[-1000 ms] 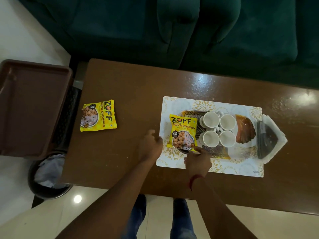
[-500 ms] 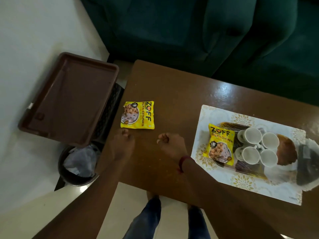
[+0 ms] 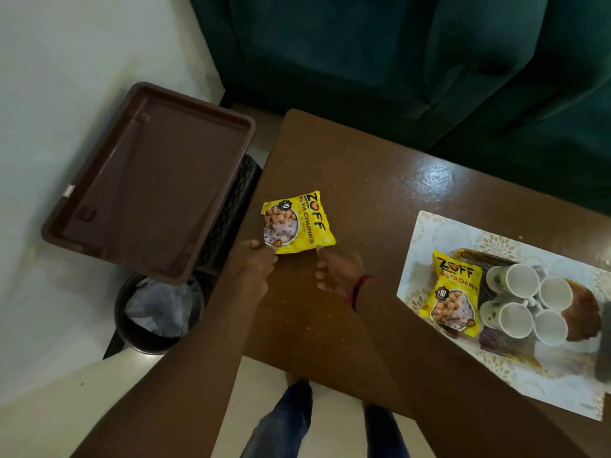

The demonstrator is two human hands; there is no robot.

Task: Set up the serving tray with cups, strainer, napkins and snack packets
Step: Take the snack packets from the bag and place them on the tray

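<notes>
A yellow snack packet (image 3: 297, 223) lies near the left end of the brown table (image 3: 363, 173). My left hand (image 3: 254, 269) pinches its near left corner. My right hand (image 3: 337, 269) is curled with the thumb on its near right corner. A second yellow snack packet (image 3: 451, 295) rests on the left end of the dark gold-patterned serving tray (image 3: 502, 345). Several white cups (image 3: 522, 279) stand together on that tray, and a brown-orange object (image 3: 582, 309) lies behind them.
The tray sits on a white and gold placemat (image 3: 426, 236). A large brown plastic tray (image 3: 155, 180) rests left of the table, over a dark bin (image 3: 155, 312). A green sofa (image 3: 396, 61) runs behind. A dark item (image 3: 604, 342) is cut off at the right edge.
Both hands moved left, away from the serving tray, and reached the loose packet on the table's left. My view swung left too, and that packet now sits slightly turned.
</notes>
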